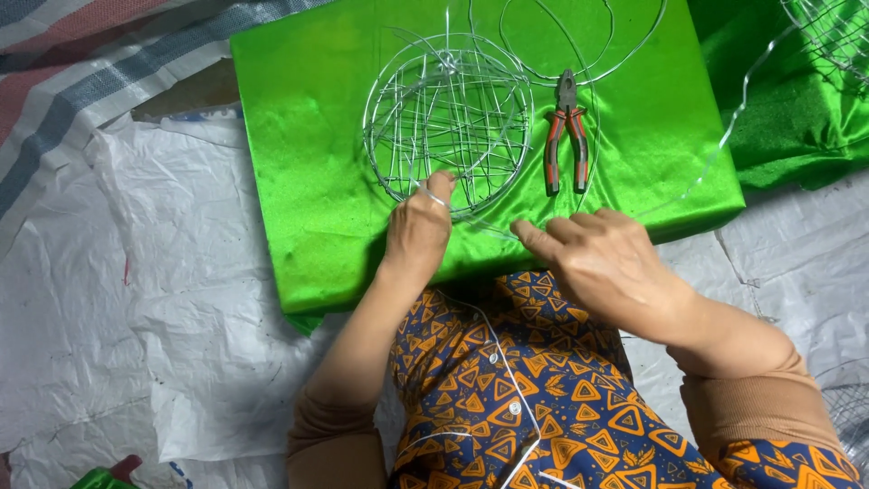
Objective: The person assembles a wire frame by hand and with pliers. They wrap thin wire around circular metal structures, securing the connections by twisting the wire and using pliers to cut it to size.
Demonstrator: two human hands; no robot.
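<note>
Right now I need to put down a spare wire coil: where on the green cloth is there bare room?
The left part of the green cloth, between its left edge and the wire frame, is bare. So is the patch right of the pliers, though a loose wire skirts it. The near edge is crowded: left hand on the frame, right hand beside it.

We count two hands: our left hand [418, 231] and right hand [602, 263], both at the near edge of one green cushion [308, 154]. On that cushion lie one round wire frame [448, 122] and one pair of pliers [566, 131]; right of it, one more wire frame [837, 32].
</note>
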